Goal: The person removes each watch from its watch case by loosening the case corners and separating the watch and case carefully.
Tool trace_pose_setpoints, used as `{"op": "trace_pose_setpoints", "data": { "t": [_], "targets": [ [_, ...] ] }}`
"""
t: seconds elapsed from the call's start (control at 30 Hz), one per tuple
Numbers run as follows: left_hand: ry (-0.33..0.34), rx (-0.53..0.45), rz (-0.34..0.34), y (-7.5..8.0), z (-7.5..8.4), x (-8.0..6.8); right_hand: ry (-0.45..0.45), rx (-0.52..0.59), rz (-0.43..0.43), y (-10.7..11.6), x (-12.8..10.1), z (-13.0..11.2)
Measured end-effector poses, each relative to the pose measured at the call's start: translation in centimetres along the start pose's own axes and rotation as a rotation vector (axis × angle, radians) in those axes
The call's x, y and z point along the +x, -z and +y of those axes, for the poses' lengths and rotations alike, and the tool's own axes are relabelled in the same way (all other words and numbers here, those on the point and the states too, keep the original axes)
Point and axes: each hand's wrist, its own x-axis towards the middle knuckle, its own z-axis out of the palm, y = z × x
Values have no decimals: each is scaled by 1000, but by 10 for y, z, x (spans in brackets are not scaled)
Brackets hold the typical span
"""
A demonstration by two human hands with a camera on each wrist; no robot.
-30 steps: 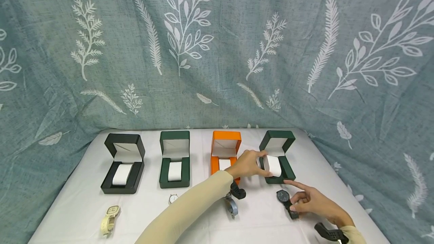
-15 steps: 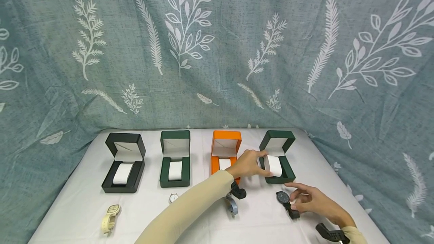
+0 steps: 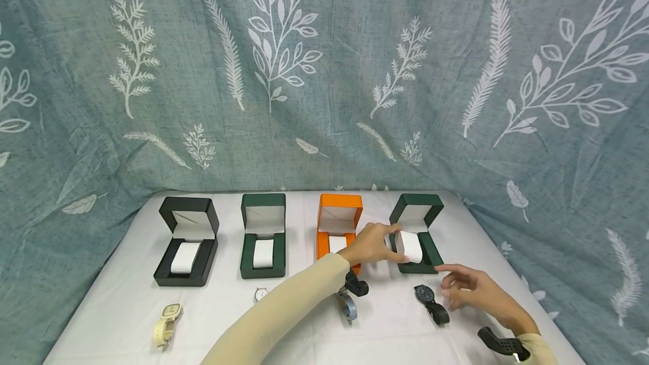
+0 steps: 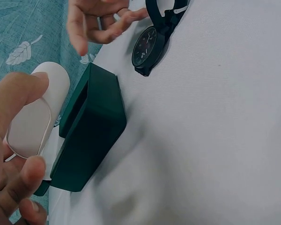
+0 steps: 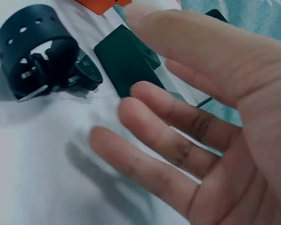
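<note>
My left hand (image 3: pixel 396 244) reaches across and pinches the white cushion (image 3: pixel 410 246) that sits in the right-hand green watch box (image 3: pixel 431 252). In the left wrist view the thumb and fingers of the left hand (image 4: pixel 30 129) clasp that cushion (image 4: pixel 56 82) above the box (image 4: pixel 91 126). A black watch (image 3: pixel 430 300) lies on the white table just in front of the box. My right hand (image 3: pixel 456 287) hovers beside it, fingers spread, holding nothing. In the right wrist view the right hand (image 5: pixel 196 131) is open over the cloth, with the watch (image 5: pixel 37 56) off to the left.
A black box (image 3: pixel 186 241), a second green box (image 3: pixel 263 235) and an orange box (image 3: pixel 338 227) stand open in a row. A cream watch (image 3: pixel 167 324), a small white-faced watch (image 3: pixel 260 294) and a grey watch (image 3: pixel 349 306) lie in front. A patterned curtain hangs behind.
My right hand has let go of the black watch and drawn slightly right, with its fingers spread. The left hand has kept its pinch on the cushion.
</note>
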Motion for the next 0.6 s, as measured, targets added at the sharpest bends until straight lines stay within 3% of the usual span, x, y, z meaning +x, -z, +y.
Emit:
{"op": "trace_pose_setpoints", "data": {
  "t": [0.33, 0.6],
  "targets": [
    [3, -8, -8, 1, -1, -1, 38, -59, 185, 5, 10, 2],
    [10, -17, 0, 3, -2, 0, 77, -97, 243, 11, 20, 4]
  ]
}}
